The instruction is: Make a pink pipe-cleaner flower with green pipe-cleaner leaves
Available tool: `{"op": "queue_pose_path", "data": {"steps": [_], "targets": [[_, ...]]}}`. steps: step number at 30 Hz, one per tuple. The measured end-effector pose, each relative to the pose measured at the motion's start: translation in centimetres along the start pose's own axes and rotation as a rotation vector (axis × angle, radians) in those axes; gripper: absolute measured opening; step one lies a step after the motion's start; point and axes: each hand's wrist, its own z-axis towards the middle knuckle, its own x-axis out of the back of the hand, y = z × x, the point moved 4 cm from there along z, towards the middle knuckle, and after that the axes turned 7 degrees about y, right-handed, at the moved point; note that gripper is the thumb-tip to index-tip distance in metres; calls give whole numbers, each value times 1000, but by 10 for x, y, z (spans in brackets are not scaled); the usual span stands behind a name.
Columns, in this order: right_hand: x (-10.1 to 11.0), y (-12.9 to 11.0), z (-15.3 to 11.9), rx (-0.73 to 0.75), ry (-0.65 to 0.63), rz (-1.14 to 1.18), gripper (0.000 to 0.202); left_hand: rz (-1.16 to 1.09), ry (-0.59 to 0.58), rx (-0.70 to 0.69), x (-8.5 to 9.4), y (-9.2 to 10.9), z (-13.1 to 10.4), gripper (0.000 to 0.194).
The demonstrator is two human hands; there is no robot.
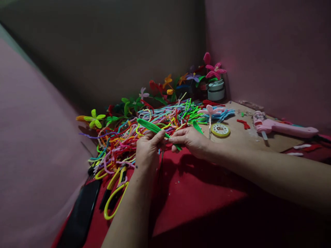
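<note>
A green pipe-cleaner leaf [150, 126] slants across both hands in the middle of the view. My left hand [150, 148] pinches it between thumb and fingers near its middle. Fingertips of my right hand [190, 139] are closed on its lower part, close to the left thumb. Thin dark stems [161, 165] hang below my left hand. Just behind my right hand shows another green leaf [197, 126]; what holds it is hidden. A big heap of coloured pipe cleaners [121, 148] lies behind and left of the hands.
A pink glue gun [287, 128] rests on a board [243, 137] at right, near a round yellow-rimmed disc [220, 130]. Pipe-cleaner flowers [216, 70] stand along the back wall. Yellow-handled pliers [113, 181], yellow-handled scissors [113, 203] and a black phone-like slab [80, 213] lie at left on red cloth [201, 193].
</note>
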Motion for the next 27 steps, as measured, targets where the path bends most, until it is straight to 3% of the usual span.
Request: {"op": "queue_pose_path", "data": {"steps": [4,21,27], "targets": [[-2,-2,-3,5,-33,12,19,3,3,-20,-2,2,-2,22],[-2,5,-2,-40,48,94,16,-37,-133,91,-7,-3,-5,17],[-1,4,-2,-7,111,3,13,66,-59,5,-8,-6,-4,22]]}}
